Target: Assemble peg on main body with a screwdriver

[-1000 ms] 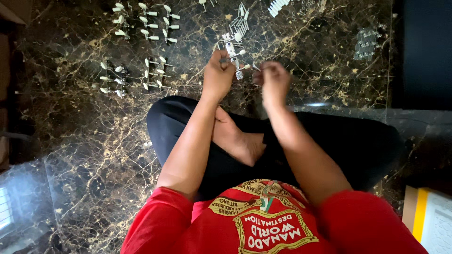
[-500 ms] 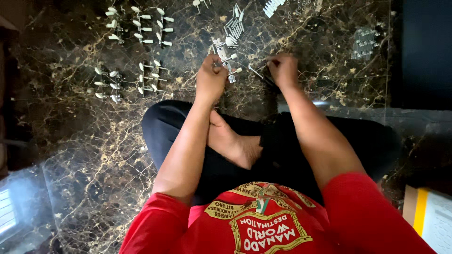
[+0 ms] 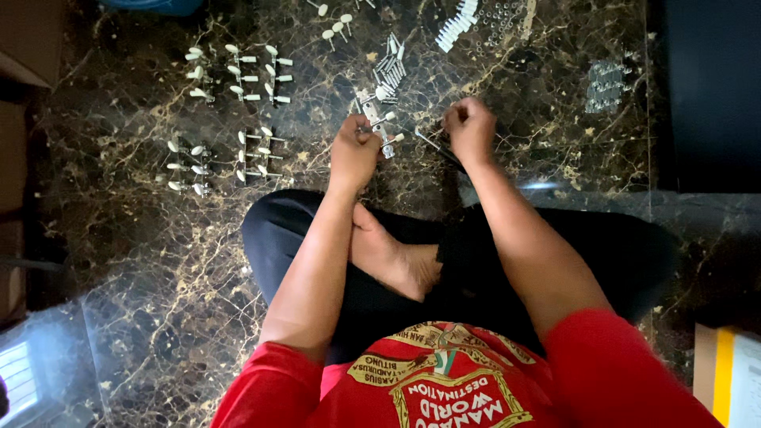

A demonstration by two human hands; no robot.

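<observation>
I sit cross-legged on a dark marble floor. My left hand grips a small metal strip with white-knobbed pegs, held just above the floor. My right hand is closed around a thin dark tool whose tip points toward that strip. The two hands are a short gap apart.
Rows of white-knobbed peg sets and a second group lie at the left. Loose pegs, white parts and small metal bits lie ahead. A grey part rests at the right. Cardboard borders the left edge.
The view has shifted slightly, so the hands sit a bit lower in the frame. Both hands stay on the strip and tool, close together.
</observation>
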